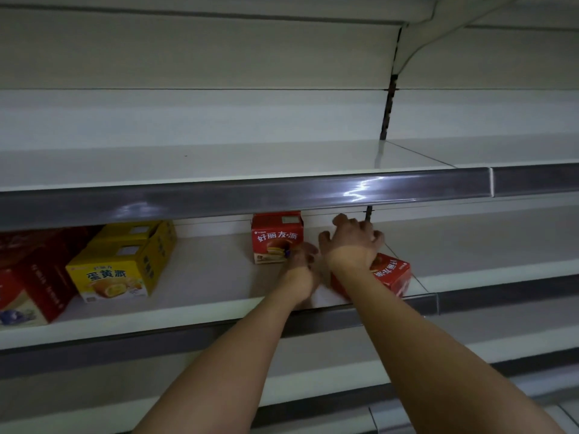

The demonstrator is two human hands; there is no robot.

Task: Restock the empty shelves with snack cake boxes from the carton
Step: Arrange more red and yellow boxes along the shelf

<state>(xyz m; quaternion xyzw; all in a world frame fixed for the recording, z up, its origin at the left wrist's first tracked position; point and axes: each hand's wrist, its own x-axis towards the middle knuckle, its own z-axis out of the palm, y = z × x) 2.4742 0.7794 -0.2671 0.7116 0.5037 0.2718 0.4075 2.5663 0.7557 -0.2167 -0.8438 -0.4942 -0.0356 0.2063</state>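
My left hand (302, 256) touches the upright red box (275, 238), fingers blurred, grip unclear. My right hand (352, 238) hovers spread above a tipped red box (391, 275). Both sit on the white shelf (203, 286), yellow boxes (122, 261) to the left.

Shop aisle, white gondola shelves (219, 164), price-strip rails (238, 195), boxed snacks (117, 261)

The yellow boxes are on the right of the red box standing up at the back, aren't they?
No, wrong side. The head view shows the yellow boxes on the left of the upright red box. Everything else is right: that red box stands at the back of the shelf.
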